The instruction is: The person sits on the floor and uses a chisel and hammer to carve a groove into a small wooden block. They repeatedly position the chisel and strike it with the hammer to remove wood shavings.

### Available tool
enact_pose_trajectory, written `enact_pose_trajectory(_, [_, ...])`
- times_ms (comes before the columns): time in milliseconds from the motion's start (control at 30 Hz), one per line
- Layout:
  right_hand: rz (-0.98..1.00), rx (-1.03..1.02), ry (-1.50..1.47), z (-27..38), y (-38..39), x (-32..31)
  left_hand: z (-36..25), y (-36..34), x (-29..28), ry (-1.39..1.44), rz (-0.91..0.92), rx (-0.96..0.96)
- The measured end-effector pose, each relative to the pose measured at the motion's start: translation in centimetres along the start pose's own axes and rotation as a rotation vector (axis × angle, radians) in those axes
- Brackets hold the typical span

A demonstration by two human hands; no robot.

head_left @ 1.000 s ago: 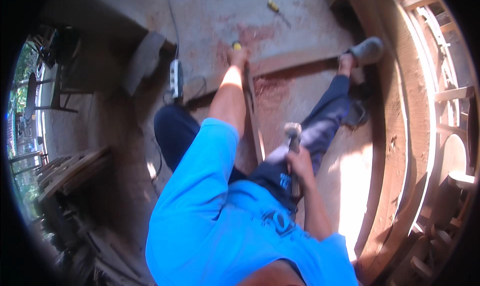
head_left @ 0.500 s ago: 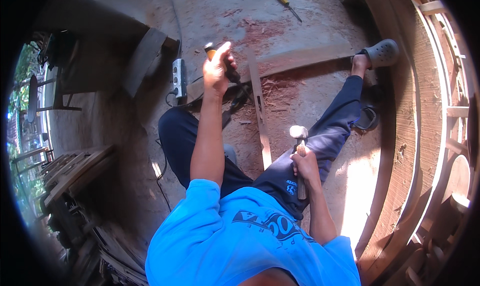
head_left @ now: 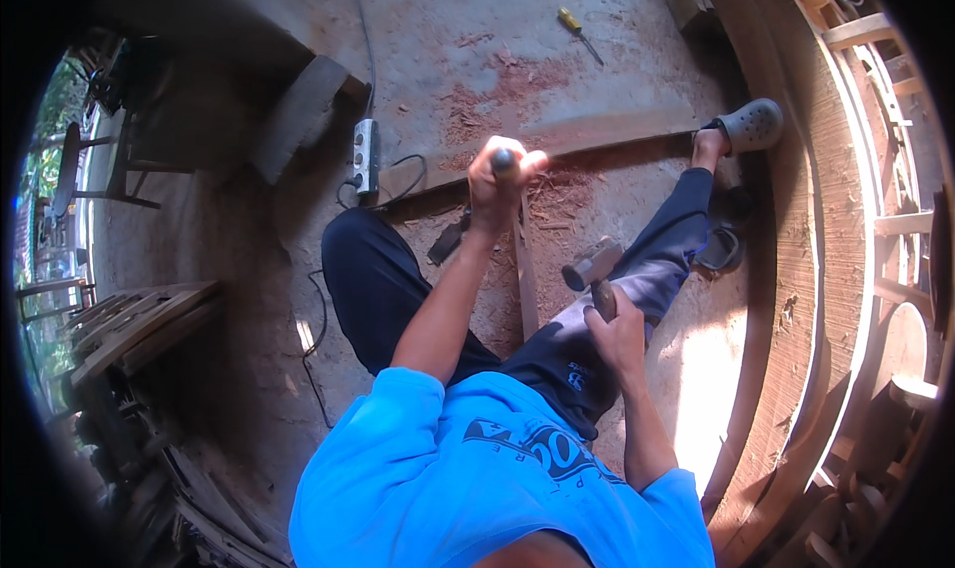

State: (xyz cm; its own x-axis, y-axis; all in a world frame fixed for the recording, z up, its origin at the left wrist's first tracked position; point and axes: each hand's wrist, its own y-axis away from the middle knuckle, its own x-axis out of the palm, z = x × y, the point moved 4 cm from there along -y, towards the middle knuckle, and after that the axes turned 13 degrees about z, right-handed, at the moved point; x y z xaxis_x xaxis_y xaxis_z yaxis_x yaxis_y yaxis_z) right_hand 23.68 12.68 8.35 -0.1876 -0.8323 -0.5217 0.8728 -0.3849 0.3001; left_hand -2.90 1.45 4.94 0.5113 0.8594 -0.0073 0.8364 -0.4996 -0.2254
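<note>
Upright in my left hand stands a chisel, its dark round handle end facing me, fingers closed around it; the blade is hidden below the hand. Beneath that hand runs a narrow wooden strip, extending from the thick board toward my lap. Over my right thigh, my right hand grips a hammer by its wooden handle. The hammer's metal head is up and to the left of the fist, apart from the chisel.
A thick board lies across the floor among wood shavings. Beyond it is a yellow-handled screwdriver. A power strip with cords stands left, a dark object near my left knee. A big timber borders the right.
My left hand has swung right and nearer, over the strip, turning the chisel upright. My right hand has risen slightly and the hammer head has tipped sideways.
</note>
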Motion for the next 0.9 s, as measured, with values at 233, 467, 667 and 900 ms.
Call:
enact_pose_trajectory(233, [0.081,-0.787,0.067,8.8,-0.5,-2.0,-0.6,9.7,1.8,-0.206,0.176,0.126])
enact_pose_trajectory(467, [0.218,-1.157,0.098,14.0,2.0,-2.4,-0.2,10.6,1.7,-0.316,0.159,0.145])
enact_pose_trajectory(667, [0.313,-0.320,0.585,10.1,-4.4,-0.6,1.1,9.4,1.9,-0.211,0.178,0.196])
enact_pose_trajectory(900, [0.169,-1.037,0.116,12.8,-0.4,-3.2,2.4,9.1,2.1,-0.262,0.159,0.104])
